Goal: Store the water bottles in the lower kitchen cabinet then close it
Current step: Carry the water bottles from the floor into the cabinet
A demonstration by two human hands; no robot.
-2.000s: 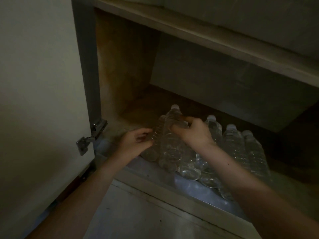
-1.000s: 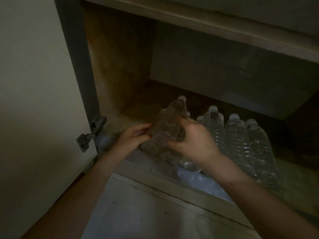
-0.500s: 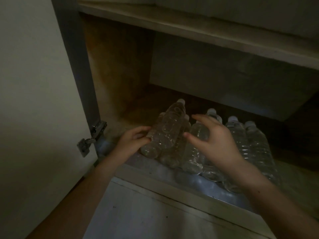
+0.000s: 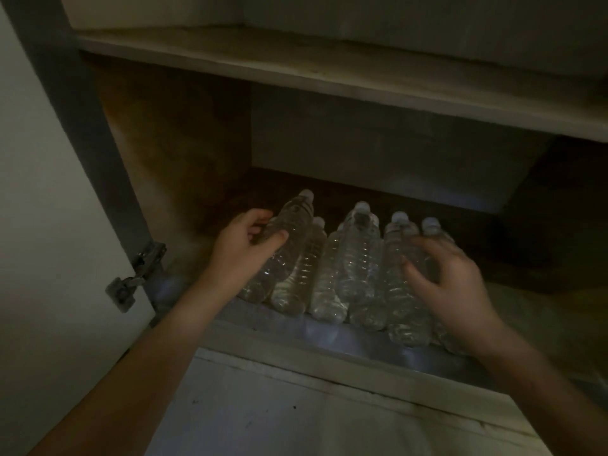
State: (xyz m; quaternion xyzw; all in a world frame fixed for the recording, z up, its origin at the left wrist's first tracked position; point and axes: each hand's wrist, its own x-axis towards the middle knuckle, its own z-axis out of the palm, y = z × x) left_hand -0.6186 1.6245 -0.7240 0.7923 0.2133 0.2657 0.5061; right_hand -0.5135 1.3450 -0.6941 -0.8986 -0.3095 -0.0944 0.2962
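Several clear water bottles [image 4: 357, 258] with white caps lie side by side, caps pointing inward, on the bottom shelf of the lower cabinet [image 4: 362, 343]. My left hand [image 4: 245, 248] grips the leftmost bottle [image 4: 291, 222], which lies on top of the row, thumb over it and fingers behind. My right hand [image 4: 450, 284], blurred, is over the rightmost bottles [image 4: 399, 258] with fingers spread and bent; whether it holds one is unclear.
The white cabinet door [image 4: 49, 258] stands open at the left, its metal hinge [image 4: 136, 274] beside my left forearm. A shelf board [image 4: 329, 67] spans above the bottles. The cabinet's dark back and right side lie behind the row. Pale floor [image 4: 296, 416] lies below.
My right hand has left the top left bottle and swung right over the rightmost bottles. My left hand has slid further up along the top bottle and now grips it alone.
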